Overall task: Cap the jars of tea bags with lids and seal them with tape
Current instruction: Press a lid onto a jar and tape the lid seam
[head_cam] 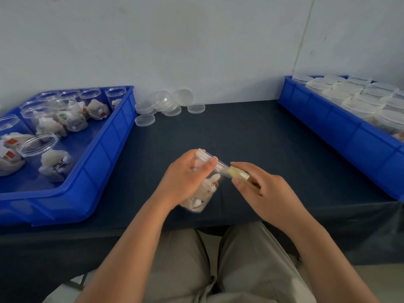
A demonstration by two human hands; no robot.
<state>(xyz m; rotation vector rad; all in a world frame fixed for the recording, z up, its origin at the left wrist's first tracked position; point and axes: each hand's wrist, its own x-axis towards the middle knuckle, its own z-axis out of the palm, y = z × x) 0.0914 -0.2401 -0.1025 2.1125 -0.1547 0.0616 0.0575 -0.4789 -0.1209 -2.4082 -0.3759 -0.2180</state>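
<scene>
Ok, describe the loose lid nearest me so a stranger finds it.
Find the blue plastic bin on the dark table's left. Beside its far right corner sits a heap of clear round plastic lids. The wanted lid lies flat alone, in front, closest to the bin.

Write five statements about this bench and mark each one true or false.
1. The left hand holds a tilted clear plastic jar of tea bags. True.
2. The right hand is empty. False: it holds a yellowish tape roll at the jar's lidded end.
3. The clear open-topped jars in the blue plastic tray on the left all carry lids. False: none of their visible mouths has a lid.
4. Loose clear round lids lie on the dark table near the wall. True.
5. The blue plastic tray on the right holds only loose tea bags. False: it holds lidded jars.
</scene>
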